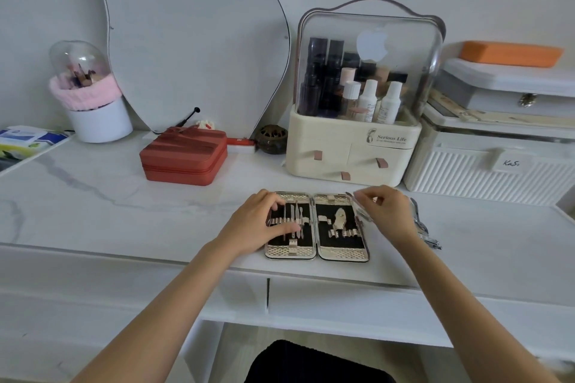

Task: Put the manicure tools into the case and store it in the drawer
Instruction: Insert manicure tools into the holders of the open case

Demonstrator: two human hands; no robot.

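A manicure case (339, 253) lies open and flat on the white desk near its front edge, black inside with a gold patterned rim. Thin metal tools (297, 214) sit under the straps of its left half, and a clipper (339, 217) sits in the right half. My left hand (256, 225) rests on the left half with fingers bent over the strap. My right hand (387, 211) pinches a long thin metal tool (361, 211) over the case's right edge. More metal tools (424, 227) lie on the desk right of the case. Desk drawer fronts (326, 298) show below the desk edge, closed.
A red zip box (183, 158) stands behind left. A cream cosmetics organiser (354, 152) with small drawers stands right behind the case, and white storage boxes (485, 165) at right. A brush holder (93, 115) and a small dark pot (273, 139) stand further back. A black stool (311, 364) is below.
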